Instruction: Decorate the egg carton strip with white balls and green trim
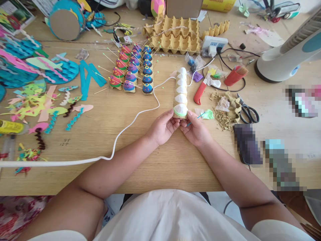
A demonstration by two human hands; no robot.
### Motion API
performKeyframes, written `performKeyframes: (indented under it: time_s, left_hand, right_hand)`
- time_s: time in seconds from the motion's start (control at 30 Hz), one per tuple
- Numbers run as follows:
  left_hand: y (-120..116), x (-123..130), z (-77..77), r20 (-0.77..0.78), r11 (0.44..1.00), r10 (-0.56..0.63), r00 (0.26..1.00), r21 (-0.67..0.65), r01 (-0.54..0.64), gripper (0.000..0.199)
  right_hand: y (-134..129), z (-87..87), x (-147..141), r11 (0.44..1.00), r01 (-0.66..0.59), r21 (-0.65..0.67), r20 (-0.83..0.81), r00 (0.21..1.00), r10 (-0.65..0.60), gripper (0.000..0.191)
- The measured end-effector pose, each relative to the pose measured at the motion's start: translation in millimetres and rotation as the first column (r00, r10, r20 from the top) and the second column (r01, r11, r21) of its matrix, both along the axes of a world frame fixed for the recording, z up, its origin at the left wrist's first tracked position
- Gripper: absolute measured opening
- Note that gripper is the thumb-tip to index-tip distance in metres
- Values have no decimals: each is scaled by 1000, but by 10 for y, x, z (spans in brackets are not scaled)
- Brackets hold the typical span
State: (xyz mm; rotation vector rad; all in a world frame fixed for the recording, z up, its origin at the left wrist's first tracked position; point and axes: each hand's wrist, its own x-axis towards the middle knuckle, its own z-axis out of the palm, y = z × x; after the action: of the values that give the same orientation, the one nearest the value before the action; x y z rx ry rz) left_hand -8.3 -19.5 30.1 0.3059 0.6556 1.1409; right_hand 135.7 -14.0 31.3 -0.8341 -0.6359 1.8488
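Cable (pixel 50 163), one white, from nine o'clock; three painted egg-carton rows (pixel 133 68), ten-thirty; left hand (pixel 162 130), right hand (pixel 197 130) pinching one white-domed cardboard strip (pixel 181 90)!

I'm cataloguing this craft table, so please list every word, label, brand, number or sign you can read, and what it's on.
"99" over "12" and an unclear mark, probably: handwriting on the wooden tabletop, left side.
Yellow-labelled bottle, left edge: too blurred to read.
Yellow box, top edge: print too blurred.
Pale item below the table edge: dark marks, unreadable.
Right side of the tabletop: faint marks, unreadable.
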Motion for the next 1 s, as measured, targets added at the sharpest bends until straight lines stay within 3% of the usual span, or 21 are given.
performKeyframes:
  time_s: [0.1,0.3,0.47,0.53,0.6,0.7,0.77,0.9,1.0]
  left_hand:
    - [9,5,9,-14,998,7,1000,-68,-8,29]
    - [24,4,-1,-53,998,50,997,-44,-53,28]
    - [22,-4,-13,-128,995,101,987,30,-98,21]
    - [22,-12,-27,-155,992,110,982,85,-98,18]
    - [26,-23,-50,-224,982,141,964,151,-109,12]
    - [30,-42,-96,-449,959,221,866,264,-109,10]
    - [29,-53,-128,-562,936,286,776,336,-102,14]
    - [32,-69,-188,-625,857,482,614,483,-182,31]
    - [42,-73,-223,-680,832,522,514,538,-134,45]
  right_hand:
    - [6,-8,-7,1000,4,-23,21,1000,-4,36]
    - [19,26,33,999,36,16,136,990,-37,36]
    - [40,78,120,975,-41,220,386,921,-49,24]
    - [48,77,143,930,-102,354,527,843,-108,21]
    - [53,68,159,866,-172,469,669,710,-221,18]
    - [61,60,180,781,-277,560,783,484,-391,20]
    - [68,64,194,753,-338,564,813,386,-436,24]
    - [73,90,210,745,-456,488,873,233,-429,23]
    - [58,114,212,740,-554,382,912,99,-397,19]
